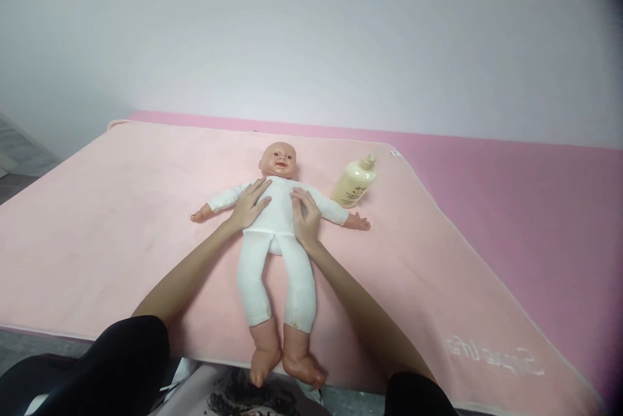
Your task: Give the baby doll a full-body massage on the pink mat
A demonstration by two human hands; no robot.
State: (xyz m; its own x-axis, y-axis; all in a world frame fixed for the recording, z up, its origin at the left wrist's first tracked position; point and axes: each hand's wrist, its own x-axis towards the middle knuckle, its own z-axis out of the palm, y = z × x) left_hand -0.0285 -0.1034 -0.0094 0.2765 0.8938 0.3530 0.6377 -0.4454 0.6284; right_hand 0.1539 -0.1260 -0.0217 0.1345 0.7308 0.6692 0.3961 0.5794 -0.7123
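Note:
A baby doll (277, 208) with a white cloth body lies on its back, its head away from me and its feet at the near table edge. My left hand (250, 204) rests flat on the left side of its chest, fingers stretched toward the shoulder. On the other side of the torso, my right hand (306, 213) touches the chest with bent fingers spread a little apart. Neither hand grips anything. A pale yellow pump bottle (357, 182) stands tilted-looking just beyond the doll's outstretched arm on the right.
A light pink towel (121, 228) with mirrored lettering at its near right corner covers much of a darker pink surface (535, 221). Behind it rises a plain pale wall (311, 39). Grey floor shows at the far left.

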